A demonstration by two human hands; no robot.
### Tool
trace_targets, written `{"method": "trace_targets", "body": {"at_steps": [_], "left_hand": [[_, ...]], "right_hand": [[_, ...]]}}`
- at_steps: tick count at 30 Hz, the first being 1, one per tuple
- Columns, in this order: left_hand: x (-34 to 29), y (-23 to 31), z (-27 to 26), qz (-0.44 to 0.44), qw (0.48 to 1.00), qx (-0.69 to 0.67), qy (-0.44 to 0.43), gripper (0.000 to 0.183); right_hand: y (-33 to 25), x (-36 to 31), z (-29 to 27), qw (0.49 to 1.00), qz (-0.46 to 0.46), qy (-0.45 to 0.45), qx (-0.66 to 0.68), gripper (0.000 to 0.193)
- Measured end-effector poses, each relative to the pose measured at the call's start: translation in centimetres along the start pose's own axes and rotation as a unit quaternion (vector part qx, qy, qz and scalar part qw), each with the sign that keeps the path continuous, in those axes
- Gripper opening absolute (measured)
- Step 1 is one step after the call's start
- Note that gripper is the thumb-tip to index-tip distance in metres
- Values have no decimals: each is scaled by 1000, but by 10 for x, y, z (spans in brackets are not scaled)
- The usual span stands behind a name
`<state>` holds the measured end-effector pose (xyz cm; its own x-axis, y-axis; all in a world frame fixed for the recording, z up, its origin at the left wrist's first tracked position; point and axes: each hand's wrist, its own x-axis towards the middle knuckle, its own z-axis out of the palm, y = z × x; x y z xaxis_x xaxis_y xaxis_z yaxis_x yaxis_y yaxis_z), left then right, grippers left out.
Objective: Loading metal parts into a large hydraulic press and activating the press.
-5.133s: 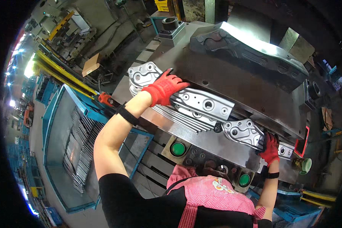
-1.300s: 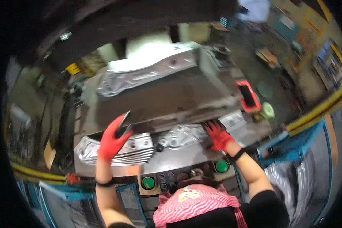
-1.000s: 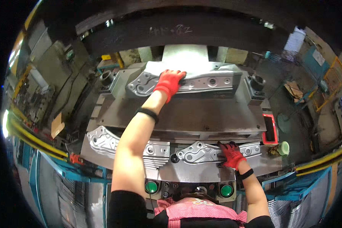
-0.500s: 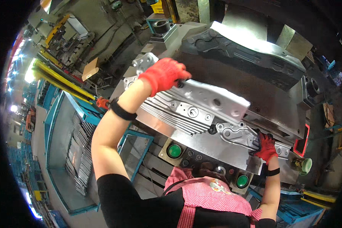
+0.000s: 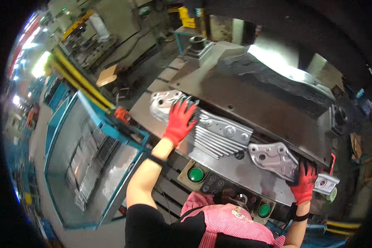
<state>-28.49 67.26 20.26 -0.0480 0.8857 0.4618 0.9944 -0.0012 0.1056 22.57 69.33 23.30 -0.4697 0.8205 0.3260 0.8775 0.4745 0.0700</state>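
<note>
My left hand (image 5: 180,120), in a red glove with dark fingertips, lies with fingers spread on the left end of a stack of stamped metal brackets (image 5: 227,131). The brackets are grey and long, with holes and ribs, and their layered edges face me. My right hand (image 5: 304,182), gloved alike, has its fingers curled over the stamped metal near the stack's right end. A rounded bracket section (image 5: 273,159) shows just left of that hand. A smaller end piece (image 5: 327,184) shows to its right. How the layers join under the hand is hidden.
Beyond the brackets stands a large steel die (image 5: 252,99) with round posts at its corners. Two green push buttons (image 5: 195,174) sit on a control panel near my body. At the left, a blue-framed bin (image 5: 58,194) holds more metal parts. Yellow bars (image 5: 72,78) stand behind it.
The bracket my left hand held raised is now down on the stack, and that hand's fingers have spread out. My right hand stays at the right end. The whole view has shifted.
</note>
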Motion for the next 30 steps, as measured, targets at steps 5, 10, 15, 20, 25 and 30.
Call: {"method": "trace_targets", "body": {"at_steps": [5,10,15,20,25,30], "left_hand": [[-37,-14,2,-52,997,-29,40,57],[-32,5,-9,-69,993,-63,68,58],[-86,-6,-21,-145,988,-28,49,56],[-175,-13,-18,-265,964,-1,12,58],[-227,-12,35,-366,918,-66,-136,63],[-217,9,85,-387,818,-219,-365,86]], "right_hand": [[-26,110,-45,997,6,77,6,84],[-35,242,-13,986,-24,155,-54,92],[-81,313,33,979,-40,153,-129,74],[-74,323,81,953,-33,258,-156,71],[-77,314,44,985,-35,119,-124,118],[-64,240,-13,989,-16,144,24,84]]}}
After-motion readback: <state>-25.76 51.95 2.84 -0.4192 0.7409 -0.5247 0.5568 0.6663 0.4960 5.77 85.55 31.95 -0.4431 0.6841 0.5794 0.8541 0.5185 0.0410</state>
